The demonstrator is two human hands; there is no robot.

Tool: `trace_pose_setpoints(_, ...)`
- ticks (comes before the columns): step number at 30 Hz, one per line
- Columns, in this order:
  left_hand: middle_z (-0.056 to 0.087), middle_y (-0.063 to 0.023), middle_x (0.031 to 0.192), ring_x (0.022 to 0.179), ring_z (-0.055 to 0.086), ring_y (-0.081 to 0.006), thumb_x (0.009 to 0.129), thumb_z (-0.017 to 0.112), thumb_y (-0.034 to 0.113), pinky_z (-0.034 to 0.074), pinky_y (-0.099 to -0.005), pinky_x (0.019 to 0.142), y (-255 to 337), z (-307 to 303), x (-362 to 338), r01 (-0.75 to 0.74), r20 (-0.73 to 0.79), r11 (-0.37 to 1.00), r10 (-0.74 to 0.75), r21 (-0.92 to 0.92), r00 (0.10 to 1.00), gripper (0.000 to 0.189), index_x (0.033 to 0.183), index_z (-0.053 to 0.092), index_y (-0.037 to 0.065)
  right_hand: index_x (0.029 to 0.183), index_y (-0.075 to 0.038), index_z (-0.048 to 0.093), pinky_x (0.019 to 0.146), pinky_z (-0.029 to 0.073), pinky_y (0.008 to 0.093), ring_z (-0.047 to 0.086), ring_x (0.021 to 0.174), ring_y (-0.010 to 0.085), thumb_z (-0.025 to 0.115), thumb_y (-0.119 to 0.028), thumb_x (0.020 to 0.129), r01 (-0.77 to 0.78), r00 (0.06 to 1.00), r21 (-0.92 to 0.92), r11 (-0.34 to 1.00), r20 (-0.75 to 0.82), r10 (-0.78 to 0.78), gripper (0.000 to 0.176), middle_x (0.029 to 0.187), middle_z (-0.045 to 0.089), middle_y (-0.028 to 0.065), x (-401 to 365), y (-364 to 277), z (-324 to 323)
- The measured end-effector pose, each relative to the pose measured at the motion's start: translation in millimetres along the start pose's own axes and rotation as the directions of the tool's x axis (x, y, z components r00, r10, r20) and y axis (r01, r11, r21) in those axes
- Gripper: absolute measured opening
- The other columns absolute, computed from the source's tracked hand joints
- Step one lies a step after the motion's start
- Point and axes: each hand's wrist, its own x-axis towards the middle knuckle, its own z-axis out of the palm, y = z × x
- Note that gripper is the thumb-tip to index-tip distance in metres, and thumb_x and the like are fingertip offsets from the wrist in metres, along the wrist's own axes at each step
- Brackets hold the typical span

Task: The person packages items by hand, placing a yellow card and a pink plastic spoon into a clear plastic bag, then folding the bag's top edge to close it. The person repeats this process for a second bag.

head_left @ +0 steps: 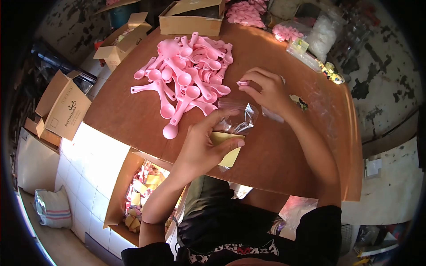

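My left hand [208,144] is closed around a clear plastic bag [242,119] with a yellow card [230,155] in it, held above the brown table near its front edge. To the upper right, my right hand [266,91] pinches a small pink piece [242,83] between thumb and fingers; most of that piece is hidden, so I cannot make out what it is. A heap of pink measuring spoons [184,75] lies on the table [266,150], left of my right hand and beyond my left hand.
An open carton [191,20] stands at the table's far edge. More pink pieces [246,14] and plastic bags [326,37] are at the back right. Below the front edge, a box [117,190] holds packed items. Other cartons [69,108] stand at left.
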Motion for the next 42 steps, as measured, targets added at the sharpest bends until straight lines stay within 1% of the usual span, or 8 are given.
trace_pose_setpoints(3,0.069,-0.0119,0.101,0.093,0.066,-0.0141,0.078,0.077,0.004,0.051,-0.0285,0.080,-2,9,8,-0.003,0.033,1.000,0.002,0.029,0.999,0.052,0.126,0.055,0.002,0.100,-0.003,0.062,0.069,0.051,0.0272,0.065,0.075,0.0112,0.071,-0.004,0.084,-0.286,0.896,0.352,0.891,-0.232,0.379,0.018,0.087,0.069,0.0060,-37,-26,-37)
trace_pose_setpoints(8,0.069,-0.0097,0.109,0.099,0.064,-0.0127,0.077,0.078,0.001,0.051,-0.0277,0.084,-1,41,23,-0.022,0.119,0.997,0.012,0.080,0.993,0.055,0.126,0.055,0.001,0.129,-0.002,0.037,0.074,0.054,0.0257,0.066,0.083,0.0140,0.068,0.001,0.087,-0.199,0.669,0.674,0.712,-0.437,0.601,0.052,0.093,0.069,0.0118,-70,-79,-93)
trace_pose_setpoints(15,0.070,-0.0117,0.105,0.097,0.063,-0.0117,0.080,0.078,0.008,0.049,-0.0287,0.085,19,74,29,-0.043,0.255,0.987,0.002,0.156,0.967,0.047,0.121,0.059,-0.001,0.122,-0.001,0.043,0.076,0.051,0.0250,0.063,0.086,0.0108,0.073,0.002,0.082,-0.252,0.783,0.547,0.798,-0.369,0.500,0.050,0.092,0.068,0.0092,-88,-83,-95)
trace_pose_setpoints(22,0.069,-0.0097,0.089,0.083,0.061,-0.0098,0.103,0.044,0.027,0.049,-0.0266,0.074,18,77,29,-0.018,0.308,0.997,-0.006,0.073,0.951,0.036,0.117,0.061,-0.003,0.098,-0.005,0.067,0.075,0.051,0.0274,0.063,0.084,0.0193,0.078,-0.005,0.076,-0.288,0.885,0.235,0.928,-0.305,0.352,0.025,0.096,0.066,0.0059,-88,-93,-96)
trace_pose_setpoints(27,0.064,-0.0165,0.070,0.063,0.066,-0.0250,0.099,0.051,0.016,0.048,-0.0339,0.058,21,83,26,-0.316,0.231,0.908,0.257,0.274,0.938,0.025,0.114,0.061,-0.001,0.085,-0.004,0.071,0.076,0.051,0.0333,0.060,0.091,0.0238,0.078,-0.004,0.071,-0.232,0.941,0.038,0.972,-0.245,0.234,0.016,0.100,0.063,0.0067,-88,-99,-105)
trace_pose_setpoints(35,0.064,-0.0202,0.073,0.067,0.063,-0.0405,0.090,0.058,0.009,0.048,-0.0444,0.057,38,73,18,-0.403,0.417,0.639,0.139,0.655,0.898,0.014,0.101,0.063,0.002,0.080,-0.002,0.066,0.067,0.049,0.0350,0.057,0.077,0.0251,0.071,0.002,0.065,-0.088,0.974,-0.189,0.978,-0.223,0.045,0.017,0.090,0.060,0.0072,-90,-106,-96)
trace_pose_setpoints(39,0.064,-0.0199,0.074,0.065,0.062,-0.0408,0.089,0.060,0.009,0.048,-0.0447,0.057,41,69,17,-0.415,0.471,0.627,0.085,0.660,0.878,0.011,0.095,0.067,0.003,0.080,0.000,0.066,0.063,0.050,0.0323,0.061,0.079,0.0218,0.070,0.007,0.067,-0.202,0.965,-0.048,0.978,-0.179,0.190,0.015,0.088,0.062,0.0070,-91,-113,-104)
trace_pose_setpoints(42,0.065,-0.0192,0.074,0.065,0.064,-0.0386,0.091,0.059,0.012,0.051,-0.0407,0.059,39,63,16,-0.386,0.462,0.800,0.156,0.459,0.873,0.017,0.102,0.067,0.001,0.081,0.001,0.064,0.066,0.051,0.0295,0.061,0.080,0.0184,0.066,0.011,0.068,-0.347,0.906,0.451,0.822,-0.067,0.419,0.016,0.089,0.061,0.0079,-94,-112,-111)
